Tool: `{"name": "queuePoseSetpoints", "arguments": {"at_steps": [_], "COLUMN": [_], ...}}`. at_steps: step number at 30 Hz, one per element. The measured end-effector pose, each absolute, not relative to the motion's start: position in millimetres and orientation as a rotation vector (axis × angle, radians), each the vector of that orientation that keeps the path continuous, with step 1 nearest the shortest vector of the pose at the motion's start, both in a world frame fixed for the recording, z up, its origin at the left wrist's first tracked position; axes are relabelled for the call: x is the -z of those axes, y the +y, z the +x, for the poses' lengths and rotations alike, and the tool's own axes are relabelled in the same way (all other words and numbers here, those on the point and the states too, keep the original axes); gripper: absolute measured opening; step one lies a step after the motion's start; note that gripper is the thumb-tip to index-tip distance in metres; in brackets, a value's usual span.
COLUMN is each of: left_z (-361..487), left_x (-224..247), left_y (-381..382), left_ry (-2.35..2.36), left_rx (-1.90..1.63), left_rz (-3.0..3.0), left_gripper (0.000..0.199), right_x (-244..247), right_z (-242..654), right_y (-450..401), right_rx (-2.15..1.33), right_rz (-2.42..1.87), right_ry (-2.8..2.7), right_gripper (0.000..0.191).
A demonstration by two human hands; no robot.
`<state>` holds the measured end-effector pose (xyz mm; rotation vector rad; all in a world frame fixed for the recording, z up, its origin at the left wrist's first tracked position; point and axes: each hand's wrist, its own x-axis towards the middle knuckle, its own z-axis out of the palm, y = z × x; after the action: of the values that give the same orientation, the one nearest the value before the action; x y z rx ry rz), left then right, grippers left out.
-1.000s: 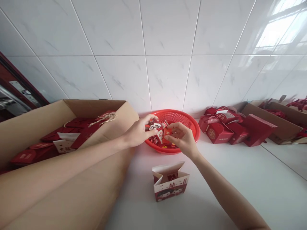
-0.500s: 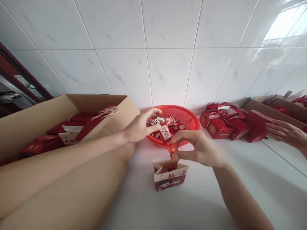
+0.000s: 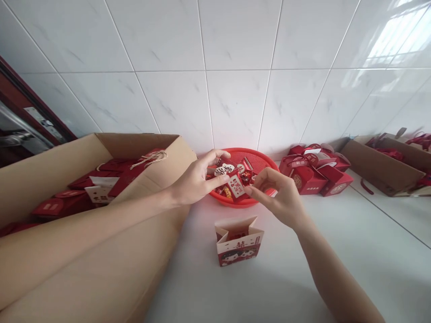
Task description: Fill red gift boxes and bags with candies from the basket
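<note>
Over the red mesh basket (image 3: 274,175), my left hand (image 3: 193,179) grips several red candy packets, among them a packet with a white label (image 3: 236,185) and one with dark lettering (image 3: 224,169). The fingers and thumb hold them from the left. My right hand (image 3: 279,193) is at the basket's right side, thumb tip at the labelled packet's right edge. Its thumb and forefinger are curved and slightly apart, with nothing visible between them. Below the basket stands an upright small paper gift box (image 3: 239,251), open at the top, with something red inside. Wrapped candies (image 3: 247,176) lie in the basket.
A large cardboard box (image 3: 144,233) with red gift boxes and bags (image 3: 111,179) fills the left side. Finished-looking red gift boxes (image 3: 311,172) stand at the right by the tiled wall (image 3: 235,103). Farther right is another cardboard box (image 3: 380,168) holding red items.
The small red wrapped piece has left my right hand, which has moved up to the packets. A co-worker's hand and a dark red box have gone from the right side.
</note>
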<state>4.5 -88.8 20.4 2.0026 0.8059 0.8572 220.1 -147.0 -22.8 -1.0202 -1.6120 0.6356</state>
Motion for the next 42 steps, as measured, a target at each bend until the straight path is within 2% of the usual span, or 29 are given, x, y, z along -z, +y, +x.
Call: {"name": "queuePoseSetpoints", "arguments": {"at_steps": [5,8,17,23,27,42], "left_z": [4,4,2,-2,-3,-2], "left_x": [-21,-21,-22,-21,-20,-20], "left_y": [-92,-95,-93,-76,-75,-84], "left_ry": [0.734,0.697,0.724,0.869,0.879,0.794], "left_rx": [-0.811,-0.765,-0.769,-0.920,-0.921,-0.815], "left_rz": [1.994,1.993,2.007,1.946,1.970,2.040], "left_gripper": [0.037,0.037,0.035,0.039,0.039,0.037], "right_x": [29,28,17,8,15,15], "right_z": [216,210,229,239,228,232], "right_y": [-139,-139,-152,-167,-167,-156], "right_rx": [-0.933,-1.053,-0.637,-0.651,-0.547,-0.458], "right_rz": [-0.926,-0.777,-0.851,-0.764,-0.784,-0.948], "right_ry": [-1.506,-1.457,-1.403,-2.159,-2.422,-1.941], "right_gripper": [0.049,0.035,0.012,0.020,0.016,0.004]}}
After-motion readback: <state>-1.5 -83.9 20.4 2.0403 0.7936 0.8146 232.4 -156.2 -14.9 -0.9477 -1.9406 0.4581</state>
